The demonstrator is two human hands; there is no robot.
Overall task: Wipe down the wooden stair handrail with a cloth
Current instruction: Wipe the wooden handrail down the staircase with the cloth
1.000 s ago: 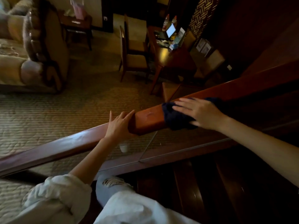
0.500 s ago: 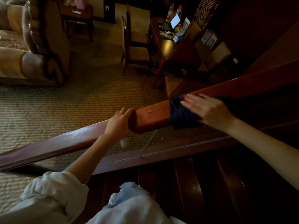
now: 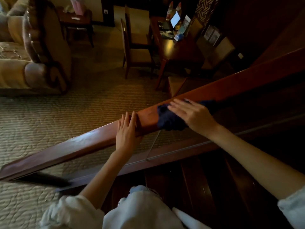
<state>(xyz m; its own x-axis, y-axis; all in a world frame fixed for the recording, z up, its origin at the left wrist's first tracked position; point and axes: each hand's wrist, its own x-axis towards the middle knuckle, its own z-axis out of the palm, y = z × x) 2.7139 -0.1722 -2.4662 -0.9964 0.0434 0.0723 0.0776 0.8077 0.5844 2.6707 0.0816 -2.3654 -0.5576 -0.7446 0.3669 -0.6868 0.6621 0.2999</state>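
Well, nearest to me I see 2 rolled white sleeves (image 3: 72,212) at the bottom edge, with dark wooden stair treads (image 3: 206,187) to their right. Both bare forearms reach away from there to the wooden handrail (image 3: 74,147), which runs as a diagonal from low at the near left to high at the far right.

The left hand (image 3: 127,131) lies flat across the rail, right where a thicker section of wood ends. Its fingers are straight and close together, pointing away from me.

Just to its right, with a short stretch of bare wood between, sits the dark blue cloth (image 3: 168,119), bunched over the top and near face of the rail. The right hand (image 3: 194,117) presses down on it, fingers straight and slightly apart, pointing left along the rail. It is a flat press on the fabric.

Beyond the rail, a pale woven carpet (image 3: 82,109) covers the floor below. Farther off I make out a wooden chair (image 3: 137,42) at a cluttered desk (image 3: 178,50) on the right, an upholstered sofa (image 3: 19,66) on the left, and 1 small side table (image 3: 76,20) at the far wall.
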